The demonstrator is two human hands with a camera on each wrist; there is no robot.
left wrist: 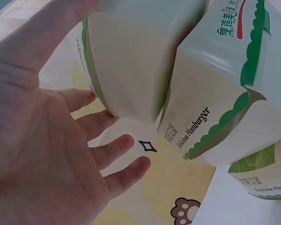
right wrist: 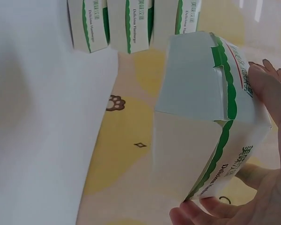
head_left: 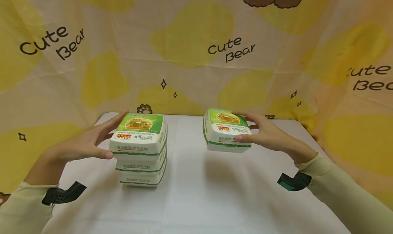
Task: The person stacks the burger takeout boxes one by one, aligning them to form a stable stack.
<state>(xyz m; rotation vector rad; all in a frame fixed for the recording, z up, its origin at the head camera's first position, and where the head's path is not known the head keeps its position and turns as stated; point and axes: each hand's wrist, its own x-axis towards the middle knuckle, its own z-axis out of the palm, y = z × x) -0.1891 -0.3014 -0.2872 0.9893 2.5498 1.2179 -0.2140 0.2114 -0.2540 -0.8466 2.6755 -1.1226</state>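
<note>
In the head view, several burger boxes, white and green with a printed burger, form an upright stack on the left of the table. My left hand [head_left: 78, 142] spans the left side of the top box [head_left: 138, 133], thumb by its front corner and fingers towards the back. In the left wrist view the fingers are spread, with two fingertips at the box's edge; whether they press it I cannot tell. On the right, my right hand [head_left: 268, 133] holds another burger box [head_left: 227, 130] above the table, thumb on its front and fingers round the back. Its underside [right wrist: 187, 150] shows in the right wrist view.
The boxes stand on a white table [head_left: 190, 200]. Behind and beside it hangs a yellow-patterned cloth [head_left: 190, 32] printed with "Cute Bear". Dark devices are strapped to the left wrist [head_left: 62, 194] and the right wrist [head_left: 294, 181].
</note>
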